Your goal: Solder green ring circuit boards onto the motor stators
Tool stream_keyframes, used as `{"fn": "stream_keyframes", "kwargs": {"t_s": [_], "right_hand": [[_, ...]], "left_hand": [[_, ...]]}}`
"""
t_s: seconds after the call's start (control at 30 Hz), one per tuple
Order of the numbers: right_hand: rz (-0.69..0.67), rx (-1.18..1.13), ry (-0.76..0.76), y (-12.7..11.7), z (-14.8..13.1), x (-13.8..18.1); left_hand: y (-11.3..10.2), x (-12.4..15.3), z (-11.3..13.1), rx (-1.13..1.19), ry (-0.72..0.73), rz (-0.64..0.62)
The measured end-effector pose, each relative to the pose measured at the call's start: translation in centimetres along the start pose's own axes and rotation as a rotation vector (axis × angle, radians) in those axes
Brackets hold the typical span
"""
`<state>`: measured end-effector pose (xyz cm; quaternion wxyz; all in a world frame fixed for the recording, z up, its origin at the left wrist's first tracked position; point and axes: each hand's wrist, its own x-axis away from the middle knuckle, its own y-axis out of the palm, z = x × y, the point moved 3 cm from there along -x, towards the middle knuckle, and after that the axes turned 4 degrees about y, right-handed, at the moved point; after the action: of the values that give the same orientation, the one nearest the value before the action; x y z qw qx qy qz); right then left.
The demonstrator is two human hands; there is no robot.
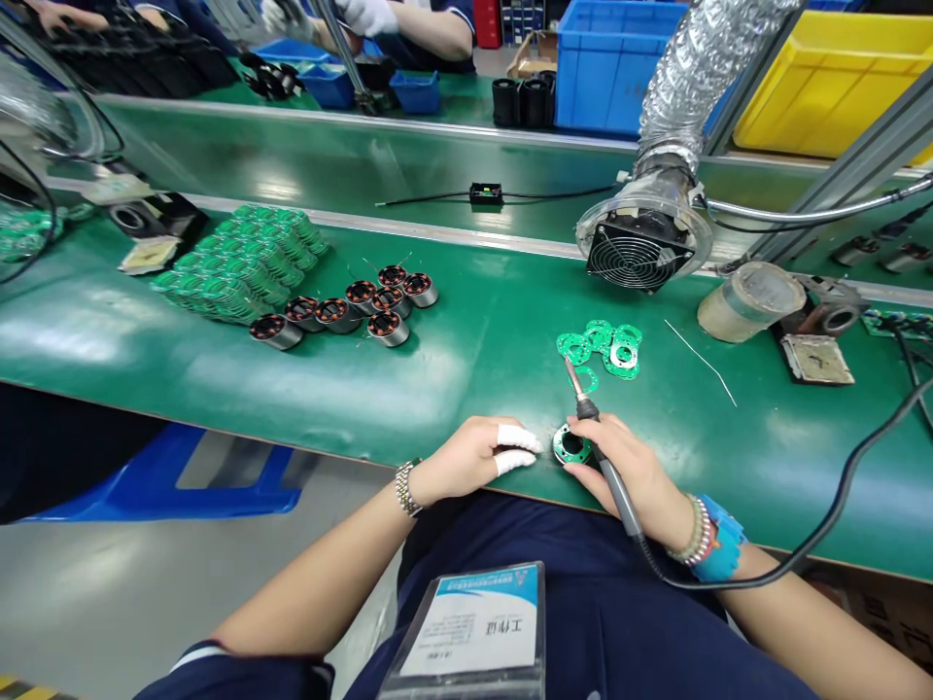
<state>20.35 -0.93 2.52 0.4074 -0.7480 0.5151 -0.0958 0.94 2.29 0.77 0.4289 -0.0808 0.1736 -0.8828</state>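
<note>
My right hand (641, 472) holds a soldering iron (616, 486), its tip pointing away from me over the bench. The thumb and a finger of that hand also touch a round stator with a green ring board (570, 445) at the bench's front edge. Just left of it is my left hand (485, 452), with white covers on thumb and forefinger. Their tips come together in a pinch beside the part; whether something small is between them is hidden. Several loose green ring boards (599, 336) lie beyond the iron's tip.
Wound copper stators (333, 313) stand left of centre, before stacked green boards (240, 258). A fan on a foil duct (641, 255) overhangs the right side. Solder wire (700, 362), a round pot (750, 301) and an iron stand (820, 335) sit right. Gloved co-worker hands (368, 17) show across the bench.
</note>
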Motion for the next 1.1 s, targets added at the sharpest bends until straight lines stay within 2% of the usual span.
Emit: {"fn": "stream_keyframes", "kwargs": {"t_s": [0.07, 0.23, 0.3, 0.43, 0.67, 0.83, 0.97, 1.1], "right_hand": [[0.006, -0.002, 0.011, 0.1, 0.0, 0.1], [0.052, -0.025, 0.032, 0.1, -0.1, 0.3], [0.08, -0.046, 0.019, -0.2, -0.4, 0.0], [0.115, -0.086, -0.048, -0.7, -1.1, -1.0], [0.065, -0.032, -0.121, -0.4, -1.3, -1.9], [0.081, -0.072, -0.061, 0.1, -1.3, -1.7], [0.135, -0.074, -0.033, 0.7, -1.2, -1.5], [0.182, -0.106, 0.002, -0.5, -1.0, -1.1]], "left_hand": [[0.7, -0.6, 0.3, 0.079, 0.019, -0.029], [2.8, -1.7, 0.2, 0.487, -0.316, 0.054], [3.2, -1.9, 0.2, 0.557, -0.366, 0.068], [3.3, -1.9, 0.1, 0.563, -0.378, 0.092], [3.3, -1.6, 0.2, 0.551, -0.385, 0.12], [3.6, -0.9, 0.5, 0.625, -0.345, 0.154], [4.0, -0.4, 0.5, 0.645, -0.306, 0.232], [4.0, -0.3, 0.4, 0.588, -0.335, 0.247]]}}
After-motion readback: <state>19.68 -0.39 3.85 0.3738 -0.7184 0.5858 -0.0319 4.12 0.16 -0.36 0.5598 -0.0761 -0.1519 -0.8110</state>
